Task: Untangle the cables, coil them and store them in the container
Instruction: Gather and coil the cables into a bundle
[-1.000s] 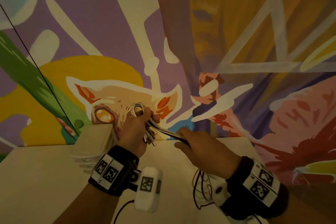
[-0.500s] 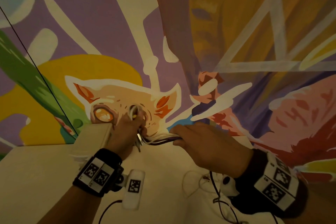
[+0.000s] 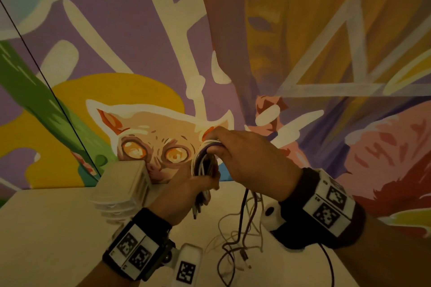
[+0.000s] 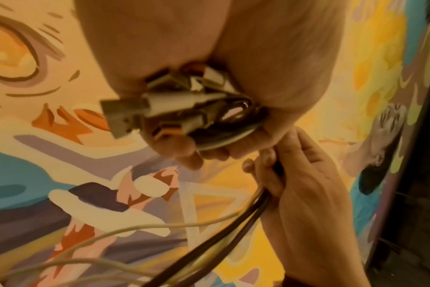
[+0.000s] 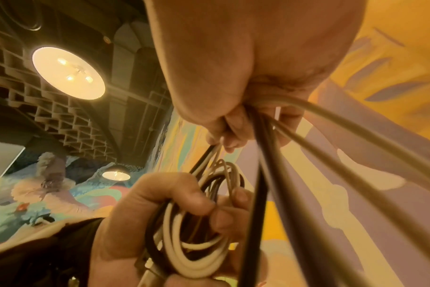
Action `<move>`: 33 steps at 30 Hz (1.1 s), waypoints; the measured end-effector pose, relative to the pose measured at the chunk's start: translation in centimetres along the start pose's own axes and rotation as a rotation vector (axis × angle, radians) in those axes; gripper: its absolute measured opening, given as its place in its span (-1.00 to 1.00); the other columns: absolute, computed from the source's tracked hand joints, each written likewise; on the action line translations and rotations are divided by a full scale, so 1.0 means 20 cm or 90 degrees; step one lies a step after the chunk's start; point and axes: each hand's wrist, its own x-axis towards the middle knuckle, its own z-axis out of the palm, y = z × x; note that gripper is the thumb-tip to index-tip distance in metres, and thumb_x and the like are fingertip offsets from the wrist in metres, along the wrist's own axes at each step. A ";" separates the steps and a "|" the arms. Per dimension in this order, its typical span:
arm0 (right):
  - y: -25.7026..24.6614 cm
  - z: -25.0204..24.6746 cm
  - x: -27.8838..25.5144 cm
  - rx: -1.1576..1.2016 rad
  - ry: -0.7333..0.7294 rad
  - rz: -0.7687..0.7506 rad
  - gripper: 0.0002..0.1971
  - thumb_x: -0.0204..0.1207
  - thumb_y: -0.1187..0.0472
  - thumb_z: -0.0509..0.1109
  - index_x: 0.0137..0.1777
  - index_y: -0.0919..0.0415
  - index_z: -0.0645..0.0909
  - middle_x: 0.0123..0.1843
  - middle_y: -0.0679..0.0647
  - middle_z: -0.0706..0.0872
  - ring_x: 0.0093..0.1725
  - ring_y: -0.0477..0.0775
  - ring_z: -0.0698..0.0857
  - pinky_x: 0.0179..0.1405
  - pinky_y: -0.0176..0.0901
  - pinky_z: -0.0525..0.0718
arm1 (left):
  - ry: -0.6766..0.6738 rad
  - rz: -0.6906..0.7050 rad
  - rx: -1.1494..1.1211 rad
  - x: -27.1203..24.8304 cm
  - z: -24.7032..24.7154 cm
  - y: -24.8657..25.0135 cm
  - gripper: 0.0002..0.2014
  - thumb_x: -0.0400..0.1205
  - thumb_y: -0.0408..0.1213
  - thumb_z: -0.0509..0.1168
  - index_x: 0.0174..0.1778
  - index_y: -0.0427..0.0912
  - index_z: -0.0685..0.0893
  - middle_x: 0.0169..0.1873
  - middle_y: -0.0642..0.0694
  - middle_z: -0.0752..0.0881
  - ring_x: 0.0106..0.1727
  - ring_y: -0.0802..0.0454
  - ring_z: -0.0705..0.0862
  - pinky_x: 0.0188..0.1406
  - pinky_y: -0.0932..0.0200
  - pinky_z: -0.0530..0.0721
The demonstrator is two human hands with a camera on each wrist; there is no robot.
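A coil of white and dark cables (image 3: pixel 203 162) stands upright between my hands above the table. My left hand (image 3: pixel 186 193) grips the coil's lower part, with USB plugs (image 4: pixel 122 114) sticking out below the fist. My right hand (image 3: pixel 235 147) pinches the top of the loop, and the free cable strands (image 5: pixel 295 174) run through its fingers. In the right wrist view the coil (image 5: pixel 197 252) sits inside the curled fingers (image 5: pixel 160 194) of my left hand. Loose cable tails (image 3: pixel 235 240) hang down onto the table (image 3: pixel 46 228).
A pale ribbed plastic container (image 3: pixel 123 184) stands at the table's back edge, left of my left hand. Right behind it rises the painted mural wall (image 3: pixel 163 53). A thin dark cord (image 3: pixel 326 268) trails off my right wrist device.
My right hand has swung up and over, laying another loop onto the top of the coil. My left hand has dropped slightly and turned the coil upright. The loose tails have shortened.
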 end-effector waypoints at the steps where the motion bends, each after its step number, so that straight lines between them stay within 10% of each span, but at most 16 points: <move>1: 0.01 0.00 0.00 0.042 -0.019 0.033 -0.77 0.67 0.15 0.25 0.26 0.19 0.52 0.00 0.15 0.75 -0.09 0.12 0.74 -0.03 0.03 0.76 | 0.004 -0.013 -0.006 0.00 0.00 0.00 -0.71 0.37 -0.22 0.44 -0.08 -0.30 0.64 -0.32 -0.31 0.67 -0.46 -0.10 0.56 -0.46 0.06 0.52; 6: 0.06 0.05 -0.10 0.288 -0.129 0.196 -0.76 0.70 0.03 0.16 0.23 0.10 0.50 -0.24 -0.06 0.68 -0.31 -0.06 0.70 -0.24 -0.20 0.75 | 0.011 -0.028 -0.132 0.00 -0.04 0.05 -0.81 0.73 -0.47 0.10 0.10 -0.39 0.62 -0.30 -0.30 0.72 -0.35 -0.19 0.71 -0.40 0.03 0.72; 14: 0.06 0.23 -0.16 -0.069 -0.148 0.235 -0.85 0.69 0.15 0.11 0.15 0.17 0.41 -0.24 0.06 0.55 -0.42 0.01 0.48 -0.53 -0.23 0.30 | 0.021 -0.041 -0.132 0.00 -0.01 0.02 -0.65 0.65 -0.16 0.20 0.29 -0.26 0.58 -0.26 -0.32 0.72 -0.40 -0.23 0.71 -0.31 -0.04 0.61; 21: 0.05 0.23 -0.12 -0.041 -0.285 0.265 -0.77 0.62 0.13 0.22 0.19 0.21 0.50 -0.09 0.13 0.68 -0.20 0.13 0.69 -0.14 0.06 0.76 | 0.060 -0.057 -0.111 0.01 0.05 0.03 -0.69 0.56 -0.10 0.30 0.16 -0.15 0.66 -0.38 -0.27 0.61 -0.48 -0.09 0.62 -0.49 0.07 0.66; 26: 0.09 0.02 -0.11 0.191 -0.087 0.288 -0.51 0.48 -0.08 0.46 0.36 -0.05 0.41 0.20 -0.09 0.65 0.12 -0.12 0.66 0.05 -0.17 0.70 | 0.076 -0.040 0.004 0.02 -0.01 0.08 -0.84 0.72 -0.19 0.24 0.04 -0.01 0.74 -0.42 -0.25 0.62 -0.40 -0.25 0.61 -0.30 -0.15 0.62; 33: 0.11 0.01 -0.02 0.103 0.047 0.121 -0.88 0.59 0.14 0.38 0.08 0.08 0.68 -0.06 -0.03 0.82 -0.10 -0.10 0.75 -0.02 -0.08 0.77 | 0.021 -0.021 0.176 0.00 -0.02 0.12 -0.82 0.73 -0.16 0.21 -0.12 -0.06 0.68 -0.48 -0.22 0.64 -0.51 -0.23 0.65 -0.55 0.17 0.64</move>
